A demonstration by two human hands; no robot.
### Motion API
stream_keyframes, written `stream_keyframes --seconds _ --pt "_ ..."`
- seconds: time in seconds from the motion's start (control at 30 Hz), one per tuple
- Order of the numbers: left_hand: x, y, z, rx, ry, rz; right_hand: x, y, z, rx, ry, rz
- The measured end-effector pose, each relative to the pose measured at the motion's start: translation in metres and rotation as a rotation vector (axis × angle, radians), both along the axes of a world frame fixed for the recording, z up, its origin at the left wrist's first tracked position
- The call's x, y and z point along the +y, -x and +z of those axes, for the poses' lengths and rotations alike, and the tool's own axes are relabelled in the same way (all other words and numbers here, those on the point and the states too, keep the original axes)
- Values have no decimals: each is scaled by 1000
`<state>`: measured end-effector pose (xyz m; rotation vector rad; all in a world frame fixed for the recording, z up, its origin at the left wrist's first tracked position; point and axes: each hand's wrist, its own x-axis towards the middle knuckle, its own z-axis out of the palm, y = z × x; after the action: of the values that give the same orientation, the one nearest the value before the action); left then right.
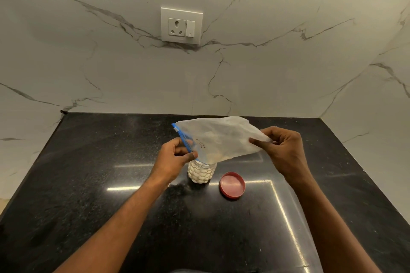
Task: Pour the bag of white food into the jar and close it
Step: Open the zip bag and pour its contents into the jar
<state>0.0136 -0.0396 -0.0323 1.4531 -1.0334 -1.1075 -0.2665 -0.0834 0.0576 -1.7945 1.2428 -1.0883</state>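
A clear zip bag (219, 137) with a blue seal strip is held tilted over a small clear jar (201, 174). Its blue mouth end points down onto the jar's opening. The jar stands upright on the black counter (111, 184) and looks nearly full of white round pieces. A few white pieces remain in the bag's low corner. My left hand (175, 157) pinches the bag's mouth at the blue strip, right above the jar. My right hand (286, 148) grips the bag's raised bottom corner. The red lid (232, 185) lies flat on the counter just right of the jar.
A white marble wall (244, 73) rises behind the counter, with a socket and switch plate (181, 25) high on it. The counter's left edge runs diagonally toward me, and its right edge meets the marble side wall.
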Motion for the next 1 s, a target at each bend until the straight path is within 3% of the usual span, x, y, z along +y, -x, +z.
stream_keyframes --seconds 0.5,0.57,0.63,0.73,0.87,1.0 --pt "12 -5 11 -71 -118 16 -1 -17 4 63 131 35" --pt "15 -10 20 -213 -68 141 -3 -16 6 96 135 58" --pt "16 -13 37 -462 123 229 -4 -14 8 112 130 74" --pt "6 -6 75 -738 349 98 -6 -13 10 117 91 55" --pt "-17 14 108 -829 335 -184 -9 -13 14 132 8 88" --pt "-28 26 113 -800 275 -187 -5 -22 24 128 76 141"
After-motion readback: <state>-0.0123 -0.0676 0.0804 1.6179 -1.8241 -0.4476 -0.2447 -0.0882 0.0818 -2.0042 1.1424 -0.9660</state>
